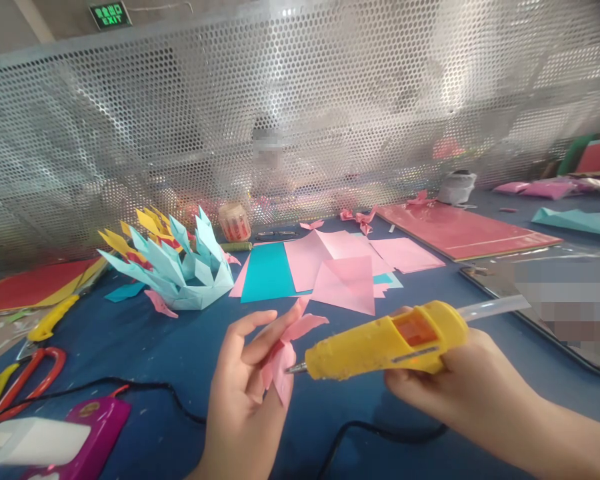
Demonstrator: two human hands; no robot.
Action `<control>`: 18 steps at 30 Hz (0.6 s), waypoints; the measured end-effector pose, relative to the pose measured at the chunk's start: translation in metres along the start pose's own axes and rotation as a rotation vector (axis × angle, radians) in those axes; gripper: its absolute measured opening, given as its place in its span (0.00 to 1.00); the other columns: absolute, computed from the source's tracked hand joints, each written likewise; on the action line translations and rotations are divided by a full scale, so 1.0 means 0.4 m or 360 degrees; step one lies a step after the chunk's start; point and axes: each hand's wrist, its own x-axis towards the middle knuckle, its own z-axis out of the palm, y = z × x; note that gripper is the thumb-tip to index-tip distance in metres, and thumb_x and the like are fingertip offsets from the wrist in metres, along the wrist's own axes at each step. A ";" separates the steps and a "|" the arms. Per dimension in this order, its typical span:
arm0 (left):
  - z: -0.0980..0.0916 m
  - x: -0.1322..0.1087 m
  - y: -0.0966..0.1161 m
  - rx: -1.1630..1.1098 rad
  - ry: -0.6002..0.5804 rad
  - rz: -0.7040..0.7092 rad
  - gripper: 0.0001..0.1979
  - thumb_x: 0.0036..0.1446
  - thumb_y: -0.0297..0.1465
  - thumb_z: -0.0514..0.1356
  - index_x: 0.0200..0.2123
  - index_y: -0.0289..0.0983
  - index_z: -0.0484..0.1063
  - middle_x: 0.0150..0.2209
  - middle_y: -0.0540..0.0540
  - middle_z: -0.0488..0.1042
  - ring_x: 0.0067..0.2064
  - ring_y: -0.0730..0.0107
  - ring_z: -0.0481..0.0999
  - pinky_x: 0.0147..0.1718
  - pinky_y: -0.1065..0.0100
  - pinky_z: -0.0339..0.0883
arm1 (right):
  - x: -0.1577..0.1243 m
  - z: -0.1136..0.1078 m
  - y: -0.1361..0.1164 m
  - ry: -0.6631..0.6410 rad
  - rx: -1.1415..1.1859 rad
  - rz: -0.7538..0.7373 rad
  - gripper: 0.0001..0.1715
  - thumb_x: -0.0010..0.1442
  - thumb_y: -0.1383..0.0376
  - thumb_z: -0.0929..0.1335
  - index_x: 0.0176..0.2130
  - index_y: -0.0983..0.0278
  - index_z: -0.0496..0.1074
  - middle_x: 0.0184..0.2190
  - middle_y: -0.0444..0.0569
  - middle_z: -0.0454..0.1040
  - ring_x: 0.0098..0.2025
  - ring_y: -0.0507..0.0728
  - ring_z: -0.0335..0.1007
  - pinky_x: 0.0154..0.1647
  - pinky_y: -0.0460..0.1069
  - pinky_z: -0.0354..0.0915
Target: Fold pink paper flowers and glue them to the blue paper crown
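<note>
Pinched in my left hand (245, 387) is a small folded pink paper piece (284, 357) with pointed flaps. My right hand (475, 387) grips a yellow hot glue gun (390, 340), its metal nozzle at the pink paper, and a clear glue stick (495, 307) juts from its back. Beyond my left hand stands a light blue folded-paper ring (195, 293) with upright points. Ahead lie pink paper sheets (347, 283) and a teal sheet (265, 272), partly overlapping.
At the left are a yellow box cutter (55, 320), red-handled scissors (33, 380) and a purple power strip (95, 433). A black cord (380, 430) crosses the table. A red board (470, 227) and a tablet-like device (545, 327) lie right; perforated metal panelling (300, 93) stands behind.
</note>
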 end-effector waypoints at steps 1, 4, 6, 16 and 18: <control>0.000 0.000 -0.001 0.0003 0.0003 0.0008 0.11 0.56 0.35 0.62 0.41 0.44 0.64 0.48 0.45 0.78 0.52 0.66 0.75 0.42 0.76 0.70 | 0.002 0.000 -0.001 0.0002 -0.0004 0.0010 0.07 0.47 0.70 0.59 0.21 0.61 0.60 0.12 0.37 0.62 0.11 0.46 0.59 0.12 0.38 0.56; -0.002 -0.001 -0.004 0.0007 0.0007 0.0022 0.12 0.55 0.34 0.63 0.41 0.44 0.65 0.48 0.44 0.78 0.52 0.65 0.75 0.44 0.75 0.70 | 0.003 0.003 0.000 0.0007 -0.0018 0.0034 0.08 0.47 0.70 0.59 0.19 0.60 0.59 0.11 0.37 0.59 0.11 0.46 0.57 0.11 0.39 0.55; -0.003 0.000 -0.005 -0.0005 0.0002 0.0024 0.12 0.55 0.34 0.63 0.41 0.43 0.65 0.48 0.43 0.78 0.52 0.65 0.75 0.43 0.75 0.70 | 0.001 0.007 0.002 0.0023 -0.0013 0.0057 0.08 0.47 0.70 0.60 0.19 0.60 0.57 0.10 0.36 0.57 0.11 0.46 0.55 0.10 0.39 0.54; 0.000 -0.001 0.001 -0.0026 0.0004 0.0064 0.11 0.56 0.32 0.63 0.40 0.45 0.66 0.47 0.47 0.79 0.50 0.72 0.76 0.47 0.77 0.69 | -0.001 0.015 0.004 -0.0028 0.0144 0.0296 0.17 0.51 0.64 0.66 0.16 0.60 0.56 0.10 0.38 0.59 0.12 0.48 0.56 0.10 0.43 0.49; 0.001 -0.001 0.001 -0.0020 -0.0012 0.0079 0.10 0.57 0.31 0.63 0.41 0.45 0.65 0.47 0.48 0.79 0.51 0.72 0.75 0.47 0.78 0.68 | -0.001 0.016 0.005 -0.0018 0.0152 0.0312 0.19 0.51 0.64 0.66 0.15 0.59 0.56 0.09 0.39 0.59 0.12 0.49 0.58 0.10 0.44 0.48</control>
